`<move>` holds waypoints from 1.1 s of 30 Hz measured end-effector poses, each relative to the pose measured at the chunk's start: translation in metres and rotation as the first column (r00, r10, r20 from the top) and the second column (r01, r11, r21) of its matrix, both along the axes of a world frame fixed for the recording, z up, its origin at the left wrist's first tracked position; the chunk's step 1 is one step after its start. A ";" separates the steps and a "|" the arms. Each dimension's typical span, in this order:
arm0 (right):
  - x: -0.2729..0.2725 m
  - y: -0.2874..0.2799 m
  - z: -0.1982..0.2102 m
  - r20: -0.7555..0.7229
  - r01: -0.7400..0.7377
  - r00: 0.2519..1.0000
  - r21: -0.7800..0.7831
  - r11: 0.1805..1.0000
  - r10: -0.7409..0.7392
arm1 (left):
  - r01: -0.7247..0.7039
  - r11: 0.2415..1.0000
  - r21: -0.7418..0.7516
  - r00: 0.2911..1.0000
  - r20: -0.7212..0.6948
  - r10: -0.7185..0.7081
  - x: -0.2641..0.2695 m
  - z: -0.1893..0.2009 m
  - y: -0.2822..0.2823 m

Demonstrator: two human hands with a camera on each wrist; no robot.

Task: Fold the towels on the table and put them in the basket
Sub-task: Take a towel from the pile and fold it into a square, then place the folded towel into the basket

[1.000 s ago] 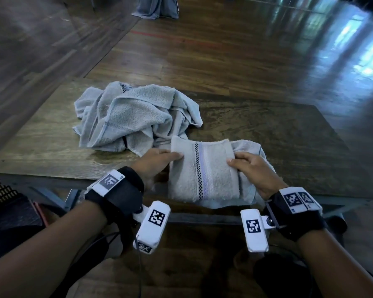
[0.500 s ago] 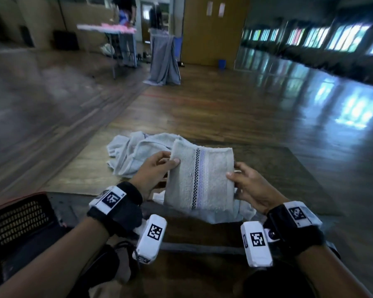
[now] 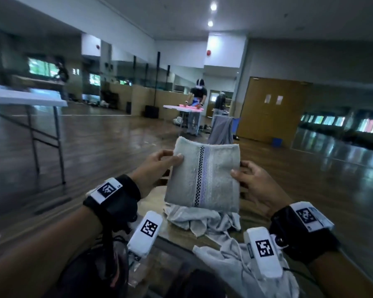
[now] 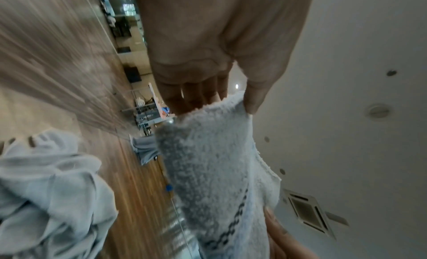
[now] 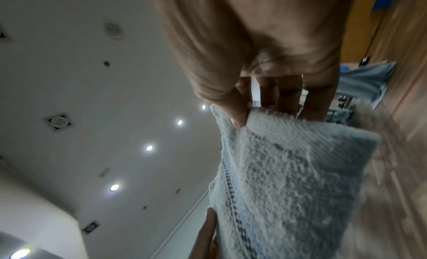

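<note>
A folded grey towel [image 3: 202,177] with a checkered stripe is held up in the air in front of me, between both hands. My left hand [image 3: 159,166] pinches its left edge, thumb on the front and fingers behind. My right hand [image 3: 252,181] pinches its right edge the same way. The left wrist view shows the towel [image 4: 217,171] caught between thumb and fingers [image 4: 196,94], and the right wrist view shows the towel [image 5: 289,180] pinched under the thumb. A pile of unfolded towels [image 3: 205,220] lies on the table [image 3: 177,237] below. The basket is out of view.
Another loose towel [image 3: 246,265] lies near my right wrist at the table's near edge. A white folding table [image 3: 26,97] stands at the left. Further back, a person works at a pink table [image 3: 181,107], and a grey cloth hangs over a stand [image 3: 221,130].
Both hands have lifted the folded towel off the table and raised it high. My head has tilted up, so the room now fills the view and the basket has dropped out of sight.
</note>
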State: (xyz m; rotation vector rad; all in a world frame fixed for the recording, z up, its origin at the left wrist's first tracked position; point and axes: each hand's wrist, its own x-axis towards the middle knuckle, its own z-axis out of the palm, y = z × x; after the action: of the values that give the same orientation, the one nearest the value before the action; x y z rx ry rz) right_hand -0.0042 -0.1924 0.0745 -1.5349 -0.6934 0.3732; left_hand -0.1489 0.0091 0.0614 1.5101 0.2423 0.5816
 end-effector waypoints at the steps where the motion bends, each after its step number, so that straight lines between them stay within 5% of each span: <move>1: -0.001 0.015 0.006 -0.009 -0.029 1.000 0.020 0.999 0.029 | -0.037 0.999 0.009 0.999 0.017 0.037 -0.007 0.005 0.009; 6: -0.012 0.099 0.009 -0.033 -0.183 0.982 0.028 0.983 0.184 | -0.139 0.990 0.024 0.990 0.015 0.138 -0.049 -0.001 0.067; 12: -0.040 0.207 -0.064 -0.128 -0.371 0.925 -0.098 0.924 0.358 | -0.364 0.924 -0.114 0.928 -0.125 0.350 -0.095 -0.083 0.145; 19: -0.058 0.327 -0.219 -0.317 -0.453 0.881 -0.349 0.820 0.352 | -0.473 0.854 -0.217 0.801 -0.510 0.314 -0.124 -0.223 0.235; 24: -0.056 0.402 -0.361 -0.391 -0.453 0.884 -0.575 0.682 0.257 | -0.546 0.825 -0.149 0.597 -0.759 0.259 -0.110 -0.355 0.292; 33: -0.033 0.517 -0.563 -0.335 -0.354 0.932 -0.767 0.536 0.137 | -0.578 0.813 0.067 0.325 -0.895 0.306 -0.040 -0.539 0.397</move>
State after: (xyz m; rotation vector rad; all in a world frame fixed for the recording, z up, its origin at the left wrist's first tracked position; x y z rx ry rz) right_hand -0.0377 0.3248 -0.4883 -2.2246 -0.5622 1.2277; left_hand -0.1888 0.4057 -0.4776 1.3300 1.5789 0.0901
